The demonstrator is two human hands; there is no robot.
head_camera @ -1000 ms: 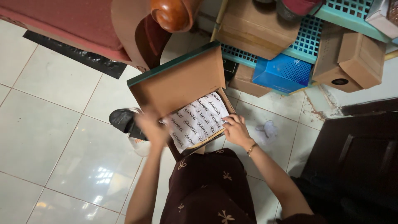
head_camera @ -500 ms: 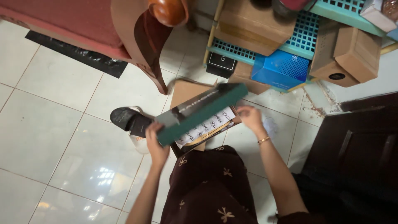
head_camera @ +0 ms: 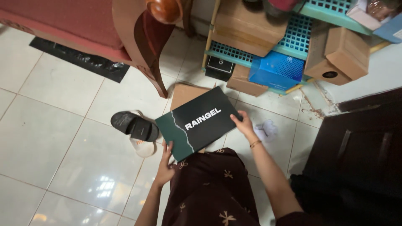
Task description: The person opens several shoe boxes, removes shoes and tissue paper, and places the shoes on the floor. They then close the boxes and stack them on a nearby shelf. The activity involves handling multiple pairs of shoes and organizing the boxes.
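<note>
A dark green and black shoe box (head_camera: 197, 123) with white lettering lies closed on my lap above the tiled floor. My left hand (head_camera: 165, 167) holds its near left corner, fingers against the lid's edge. My right hand (head_camera: 243, 124) grips the right edge of the lid. A bracelet sits on my right wrist. A brown cardboard flap (head_camera: 184, 94) sticks out behind the box. My dark brown patterned skirt (head_camera: 209, 188) is below it.
A black sandal (head_camera: 134, 124) lies on the white tiles left of the box. A red upholstered wooden chair (head_camera: 125, 29) stands at the upper left. A teal rack (head_camera: 293, 33) with cardboard boxes and a blue box (head_camera: 274, 71) is at the upper right. Dark furniture (head_camera: 360, 146) stands right.
The lid, standing open over printed white tissue paper a second ago, swung down and now lies flat on the box. Both hands moved to the lid's edges.
</note>
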